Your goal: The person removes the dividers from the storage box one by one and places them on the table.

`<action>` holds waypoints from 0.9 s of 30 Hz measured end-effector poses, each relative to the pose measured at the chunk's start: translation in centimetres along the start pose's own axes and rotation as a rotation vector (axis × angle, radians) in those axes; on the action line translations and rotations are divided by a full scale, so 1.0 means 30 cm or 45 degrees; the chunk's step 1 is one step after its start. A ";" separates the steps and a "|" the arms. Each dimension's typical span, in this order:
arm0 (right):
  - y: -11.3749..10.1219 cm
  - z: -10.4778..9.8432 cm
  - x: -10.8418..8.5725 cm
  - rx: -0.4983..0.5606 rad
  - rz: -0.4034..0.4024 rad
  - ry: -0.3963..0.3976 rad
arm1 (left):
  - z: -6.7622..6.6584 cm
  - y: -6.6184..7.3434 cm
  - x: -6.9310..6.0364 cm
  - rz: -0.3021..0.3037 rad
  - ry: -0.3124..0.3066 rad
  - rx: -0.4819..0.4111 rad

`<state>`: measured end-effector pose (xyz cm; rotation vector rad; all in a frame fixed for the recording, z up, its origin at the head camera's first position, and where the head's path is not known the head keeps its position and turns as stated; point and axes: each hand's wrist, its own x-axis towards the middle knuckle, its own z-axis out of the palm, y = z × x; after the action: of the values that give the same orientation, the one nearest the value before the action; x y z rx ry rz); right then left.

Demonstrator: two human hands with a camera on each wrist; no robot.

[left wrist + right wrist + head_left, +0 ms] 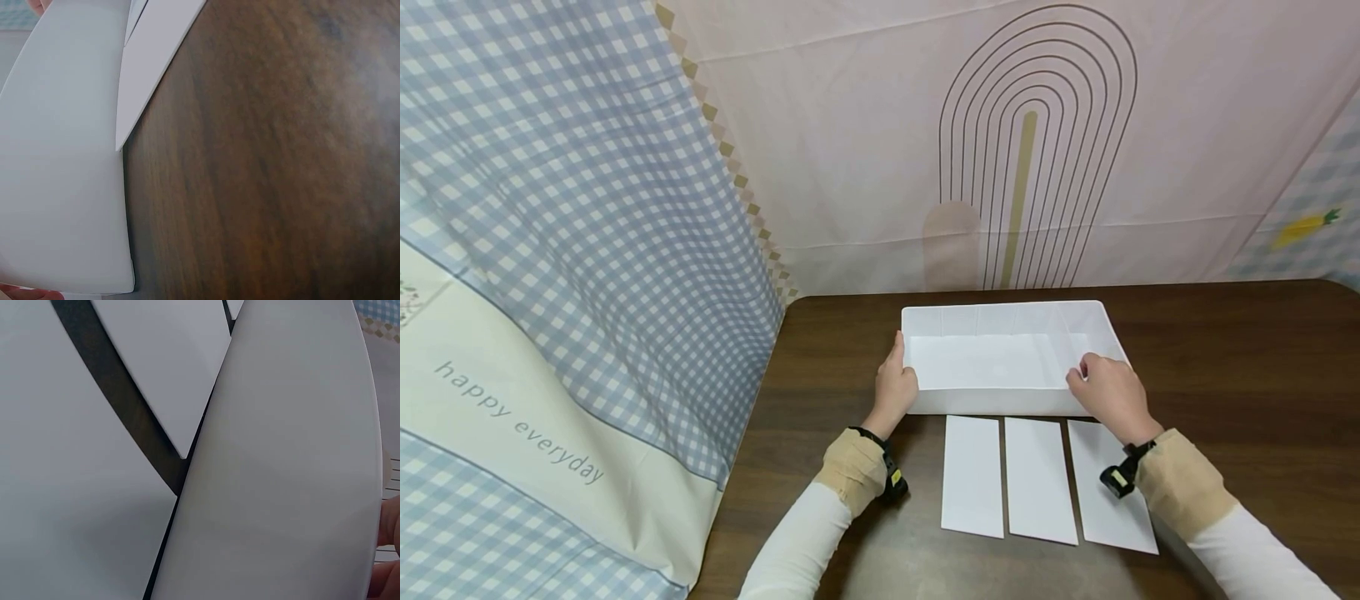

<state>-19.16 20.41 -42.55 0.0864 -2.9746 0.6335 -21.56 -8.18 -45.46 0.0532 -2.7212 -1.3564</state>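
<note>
A white rectangular tray (992, 402) with upright walls sits on the table. At its left end, my left hand (895, 387) lies against the outside wall with fingers fairly straight; a bit of reddish fingers (31, 294) shows past that end in the left wrist view. Over the front right part of the rim, my right hand (1111, 396) curls its fingers and grips the wall. Some of its fingers (389, 525) appear beyond the rim in the right wrist view. Three flat white panels lie in front of the tray: left (972, 475), middle (1040, 479) and right (1108, 492).
The dark wood table (1247, 375) reaches back to a pale cloth (850, 150) printed with arches. A blue checked cloth (610, 208) hangs along the left side. The right forearm partly covers the right panel.
</note>
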 end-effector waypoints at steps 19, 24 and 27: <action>0.005 -0.002 0.011 0.009 -0.001 -0.065 | -0.003 0.000 0.002 0.008 0.001 0.002; 0.008 0.000 0.010 0.013 -0.010 -0.060 | 0.000 -0.004 0.004 0.011 -0.001 -0.012; 0.009 0.000 0.009 0.011 -0.022 -0.049 | 0.000 -0.003 0.004 0.010 0.002 -0.017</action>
<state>-19.46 20.65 -42.64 0.1263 -3.0044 0.6502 -21.68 -8.24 -45.51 0.0428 -2.7081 -1.3714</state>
